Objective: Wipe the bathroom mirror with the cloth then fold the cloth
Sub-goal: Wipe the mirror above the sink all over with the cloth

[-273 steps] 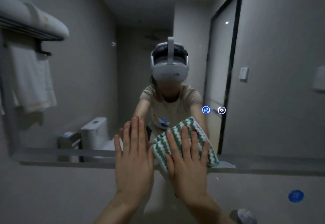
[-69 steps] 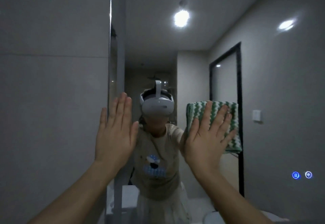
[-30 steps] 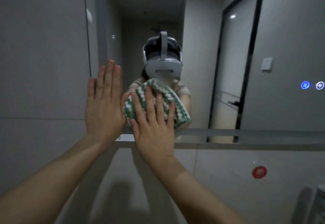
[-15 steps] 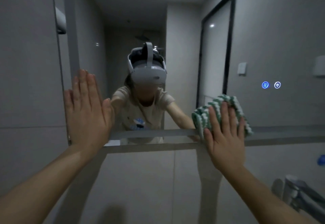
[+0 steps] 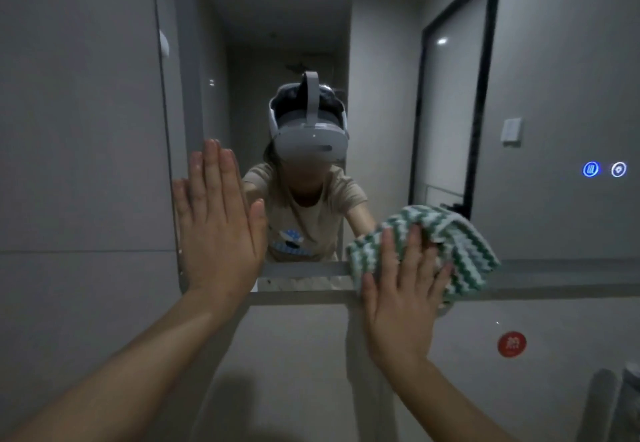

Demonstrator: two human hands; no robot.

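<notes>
The bathroom mirror (image 5: 398, 95) fills most of the wall ahead and reflects a person wearing a white headset. A green and white zigzag cloth (image 5: 460, 247) lies bunched against the glass at the mirror's lower edge, right of centre. My right hand (image 5: 403, 296) presses it flat against the mirror with straight, spread fingers. My left hand (image 5: 218, 223) is flat on the glass at the mirror's lower left corner, fingers straight and together, holding nothing.
Grey wall tiles (image 5: 76, 164) run left of and below the mirror. A red round sticker (image 5: 511, 344) sits on the wall at lower right, and part of a tap (image 5: 602, 403) shows in the bottom right corner. Two lit touch icons (image 5: 604, 169) glow on the mirror's right side.
My right hand has kept the cloth low on the glass and slid it slightly along the bottom edge. The left hand stays flat near the left edge.
</notes>
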